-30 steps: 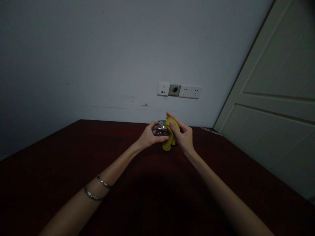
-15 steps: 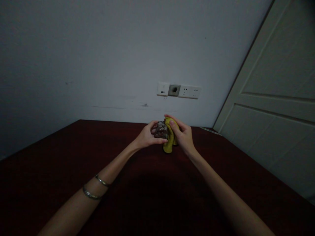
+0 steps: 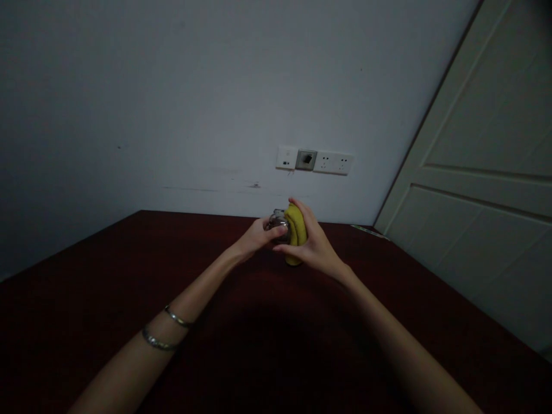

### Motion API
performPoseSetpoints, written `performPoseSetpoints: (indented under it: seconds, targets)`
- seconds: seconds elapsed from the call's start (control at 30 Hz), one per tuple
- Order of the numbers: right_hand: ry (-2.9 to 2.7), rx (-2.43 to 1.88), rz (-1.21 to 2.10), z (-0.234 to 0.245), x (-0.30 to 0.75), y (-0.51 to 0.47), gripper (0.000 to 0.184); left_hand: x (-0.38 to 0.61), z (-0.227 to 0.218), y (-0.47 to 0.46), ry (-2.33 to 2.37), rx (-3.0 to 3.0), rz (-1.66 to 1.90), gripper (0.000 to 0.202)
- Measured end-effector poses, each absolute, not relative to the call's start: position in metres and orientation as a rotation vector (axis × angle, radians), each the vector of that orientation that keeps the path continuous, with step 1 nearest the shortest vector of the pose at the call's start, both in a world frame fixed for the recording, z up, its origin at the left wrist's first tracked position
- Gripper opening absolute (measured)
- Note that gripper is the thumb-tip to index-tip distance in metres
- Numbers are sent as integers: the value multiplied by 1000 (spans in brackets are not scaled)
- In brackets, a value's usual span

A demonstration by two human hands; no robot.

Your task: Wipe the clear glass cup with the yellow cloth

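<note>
My left hand (image 3: 255, 238) grips a small, clear, rounded object (image 3: 278, 219) that looks like glass. Its thumb lies across the near side, and dim light hides the object's exact kind. A folded yellow cloth (image 3: 296, 221) presses against the right side of the clear object. Around the cloth curls my right hand (image 3: 318, 244), thumb below and fingers over the top. The cloth's lower end hangs down beneath the right thumb. Both hands meet over the far part of the dark red table (image 3: 181, 270).
Behind the table rises a pale wall (image 3: 194, 103) with a row of sockets (image 3: 332, 163). A white panelled door (image 3: 483, 149) stands at the right. Some flat, printed strip (image 3: 370, 232) lies at the table's far right edge.
My right hand has turned and spread wider around the cloth, its thumb now lower. The left thumb has moved up onto the clear object, which has turned in the grip.
</note>
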State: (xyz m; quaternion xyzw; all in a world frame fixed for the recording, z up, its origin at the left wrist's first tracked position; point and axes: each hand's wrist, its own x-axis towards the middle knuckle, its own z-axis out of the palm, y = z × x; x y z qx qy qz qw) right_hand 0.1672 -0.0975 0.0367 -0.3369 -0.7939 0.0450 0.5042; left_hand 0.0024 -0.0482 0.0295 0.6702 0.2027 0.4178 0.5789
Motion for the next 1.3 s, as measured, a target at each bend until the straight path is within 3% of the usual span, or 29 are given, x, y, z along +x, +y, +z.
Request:
performPoseSetpoints:
  seconds: [0.17,0.3,0.37,0.5,0.6,0.7,0.87,0.97,1.17,1.3]
  targets:
    - [-1641,-864,449,36,171,-94,99,-5,24,-40,343,1722,789,77]
    - [-1444,-886,649,37,172,-88,94,-5,19,-39,471,1842,958,111]
    - [-1412,-903,707,37,170,-87,88,-4,20,-41,593,1895,1027,116]
    - [-1454,-927,718,36,164,-88,77,-3,27,-45,612,2051,1087,86]
    - [-1511,-924,671,33,162,-89,79,-5,31,-45,622,2156,1106,70]
    - [-1545,-904,642,32,164,-90,78,-7,31,-45,631,2208,1105,71]
    - [-1620,-819,492,34,166,-95,55,-6,30,-46,672,2228,1157,90]
    - [-1631,-756,360,35,167,-95,45,-3,32,-49,555,2274,1169,89]
    - [-1430,-848,481,37,167,-87,43,3,37,-55,511,2349,1140,88]
    - [-1600,-771,219,39,167,-98,34,2,39,-56,565,2350,1145,84]
